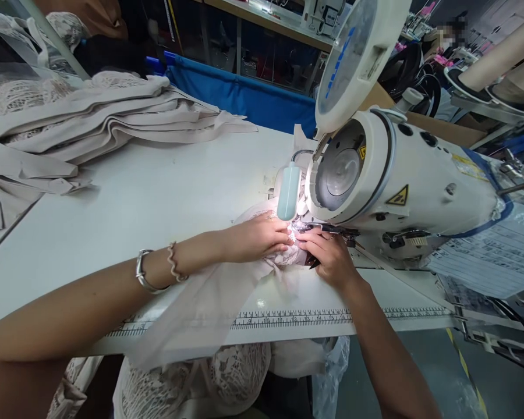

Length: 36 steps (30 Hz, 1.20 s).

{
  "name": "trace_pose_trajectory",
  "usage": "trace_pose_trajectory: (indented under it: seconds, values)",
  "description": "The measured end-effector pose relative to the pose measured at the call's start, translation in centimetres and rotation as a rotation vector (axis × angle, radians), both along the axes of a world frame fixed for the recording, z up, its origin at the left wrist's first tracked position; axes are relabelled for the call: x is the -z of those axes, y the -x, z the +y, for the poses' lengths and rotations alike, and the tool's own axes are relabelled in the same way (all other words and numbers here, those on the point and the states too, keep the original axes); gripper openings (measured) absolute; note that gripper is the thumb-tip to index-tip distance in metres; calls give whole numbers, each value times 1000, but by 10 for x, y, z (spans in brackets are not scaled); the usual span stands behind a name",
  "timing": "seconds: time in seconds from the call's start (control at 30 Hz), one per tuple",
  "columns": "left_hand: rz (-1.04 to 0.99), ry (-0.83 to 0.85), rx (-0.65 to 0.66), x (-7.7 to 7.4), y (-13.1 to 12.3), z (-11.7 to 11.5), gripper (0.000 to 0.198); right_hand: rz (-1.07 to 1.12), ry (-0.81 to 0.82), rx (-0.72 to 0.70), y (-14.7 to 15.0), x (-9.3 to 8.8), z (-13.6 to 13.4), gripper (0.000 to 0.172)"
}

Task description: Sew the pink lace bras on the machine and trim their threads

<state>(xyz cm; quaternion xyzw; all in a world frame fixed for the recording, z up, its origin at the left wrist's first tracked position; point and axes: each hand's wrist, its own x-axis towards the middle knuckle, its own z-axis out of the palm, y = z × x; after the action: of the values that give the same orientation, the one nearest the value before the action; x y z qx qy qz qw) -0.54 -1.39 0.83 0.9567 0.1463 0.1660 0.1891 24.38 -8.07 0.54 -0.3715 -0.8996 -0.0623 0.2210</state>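
Note:
My left hand [259,237] lies on pale pink lace fabric [288,256], its fingers laid over the cloth just left of the needle area. Across from it, my right hand [329,256] has its fingertips closed on the fabric's right side, close to the presser foot [308,227]. A dark pointed thing [314,263] pokes out beneath the right palm; its kind is hidden. The white sewing machine [419,169] stands over the work, and a small pale-green lamp [289,192] lights it. Sheer fabric [201,308] trails from under my left wrist over the table edge.
Stacked beige strips and lace pieces [113,116] cover the table's far left. A printed ruler tape [288,318] runs along the front edge. Lace cups [240,375] lie below it. Blue cloth [244,93] hangs behind the table; a paper sheet [493,250] is at right.

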Motion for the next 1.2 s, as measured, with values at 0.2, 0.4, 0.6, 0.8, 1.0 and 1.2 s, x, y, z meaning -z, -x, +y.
trace_pose_trajectory:
  seconds: [0.2,0.4,0.6,0.8,1.0,1.2]
  values:
    - [25,-86,-35,-9,0,5,30,50,-19,-15,1,0,2,39]
    - [67,-199,0,-9,-1,-7,29,152,16,-54,-1,3,2,35]
    - [88,-297,-42,-3,-2,-10,30,150,57,-48,-3,5,0,36]
    - [33,-304,-102,-2,-5,-9,27,125,31,-38,0,3,1,42]
    - [62,-340,-118,-6,-5,-10,30,138,54,-31,2,1,1,48]
    - [21,-388,-25,-6,-2,-9,33,110,-3,-40,7,-1,-1,36]
